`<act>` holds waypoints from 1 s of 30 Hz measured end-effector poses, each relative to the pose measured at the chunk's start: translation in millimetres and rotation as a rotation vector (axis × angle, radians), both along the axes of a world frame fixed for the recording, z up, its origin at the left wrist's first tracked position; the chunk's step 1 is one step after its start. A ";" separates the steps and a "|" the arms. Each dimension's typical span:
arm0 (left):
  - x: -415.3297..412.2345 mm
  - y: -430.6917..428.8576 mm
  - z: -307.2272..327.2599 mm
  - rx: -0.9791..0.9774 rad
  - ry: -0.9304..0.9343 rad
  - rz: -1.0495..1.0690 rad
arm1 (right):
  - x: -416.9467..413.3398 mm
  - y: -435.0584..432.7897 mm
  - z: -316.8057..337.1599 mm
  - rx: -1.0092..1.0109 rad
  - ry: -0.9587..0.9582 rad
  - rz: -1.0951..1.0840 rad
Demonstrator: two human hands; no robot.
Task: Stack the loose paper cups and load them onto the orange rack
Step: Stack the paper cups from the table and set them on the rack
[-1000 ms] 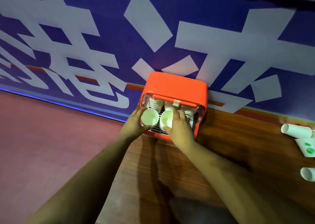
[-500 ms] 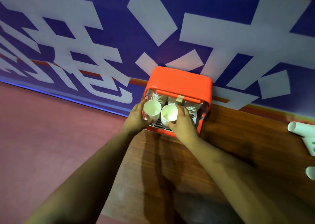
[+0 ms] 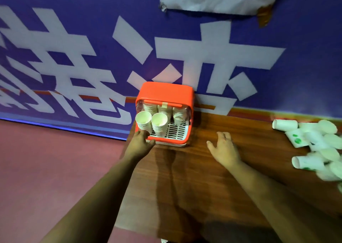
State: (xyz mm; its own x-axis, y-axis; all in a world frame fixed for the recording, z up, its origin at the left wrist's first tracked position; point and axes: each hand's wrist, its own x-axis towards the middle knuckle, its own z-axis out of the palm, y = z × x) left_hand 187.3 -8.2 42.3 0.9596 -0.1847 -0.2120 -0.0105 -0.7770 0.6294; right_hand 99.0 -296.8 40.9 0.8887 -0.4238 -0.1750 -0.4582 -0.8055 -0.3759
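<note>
Near, at the bottom of the frame: two bare forearms reaching up over the wooden table (image 3: 212,178). Mid-frame right, right hand (image 3: 224,149) flat and low above the wood, palm down, fingers spread wide, holding nothing, angled toward the right edge. Mid-frame left, left hand (image 3: 141,142) at the front left corner of the orange rack (image 3: 164,92), fingers loosely curled, tips touching or just under the left front stack (image 3: 143,121); grip there hard to tell, looks like steadying rather than clasping. Beside it the second front stack (image 3: 159,124), upright on the white grille; three more stacks behind under the orange hood.

Far right: loose paper cups (image 3: 312,144) lying on their sides in a heap. Likely next: gather these. Best nested mouth to base, rims aligned, squeezed lightly to avoid crushing, then set upright into the free front right spot.
</note>
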 end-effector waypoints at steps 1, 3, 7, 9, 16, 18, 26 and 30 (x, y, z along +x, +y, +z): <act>-10.7 -14.9 4.1 0.012 0.002 -0.015 | -18.2 -18.2 3.7 -0.006 -0.008 -0.009; -32.4 -49.5 10.5 0.020 -0.001 -0.052 | -55.6 -54.4 11.1 -0.019 -0.009 -0.037; -83.3 -129.7 19.3 0.009 -0.001 -0.153 | -130.8 -124.3 20.3 -0.030 -0.003 -0.138; -113.4 -175.8 17.9 0.012 0.004 -0.219 | -174.3 -162.1 24.4 -0.041 -0.033 -0.189; -214.5 -334.5 14.2 -0.006 -0.008 -0.460 | -319.3 -276.5 36.1 -0.100 -0.113 -0.379; -241.7 -375.2 10.1 -0.013 0.013 -0.545 | -359.5 -302.6 32.4 -0.090 -0.172 -0.448; -326.1 -490.8 -7.4 0.053 0.099 -0.843 | -465.6 -347.2 3.0 0.025 -0.099 -0.569; -351.2 -516.8 -24.4 0.139 0.109 -0.992 | -482.1 -332.5 -24.8 0.062 -0.025 -0.528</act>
